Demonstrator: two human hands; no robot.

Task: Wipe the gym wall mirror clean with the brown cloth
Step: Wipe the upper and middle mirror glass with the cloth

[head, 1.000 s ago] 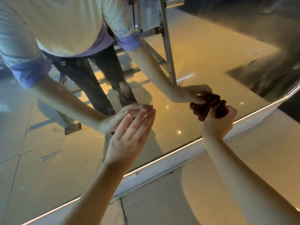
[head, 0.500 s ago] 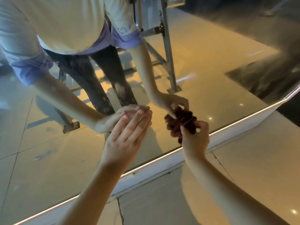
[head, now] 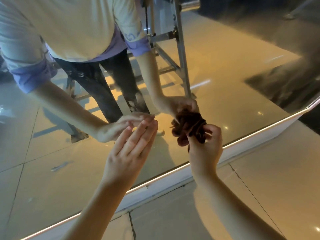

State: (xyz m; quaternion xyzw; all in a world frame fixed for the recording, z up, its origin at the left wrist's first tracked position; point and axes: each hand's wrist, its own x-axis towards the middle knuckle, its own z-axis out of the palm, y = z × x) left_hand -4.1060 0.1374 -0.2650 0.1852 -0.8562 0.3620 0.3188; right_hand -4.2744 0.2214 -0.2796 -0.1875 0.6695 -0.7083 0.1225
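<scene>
The wall mirror (head: 225,70) fills the upper part of the head view and reflects my body, arms and hands. My right hand (head: 206,149) grips a bunched brown cloth (head: 190,129) and holds it against the glass low down, just above the mirror's bottom edge. My left hand (head: 131,149) is beside it on the left, fingers straight and together, with the fingertips touching the glass. The cloth's far side merges with its reflection.
A white strip (head: 173,181) runs along the mirror's bottom edge, with a thin bright line above it. Below lies pale tiled floor (head: 259,196) with dark joints. A metal frame (head: 181,58) and a dark mat (head: 280,87) show in the reflection.
My right hand carried the cloth leftward along the glass, then stayed close beside my left hand. The left hand kept its place on the mirror.
</scene>
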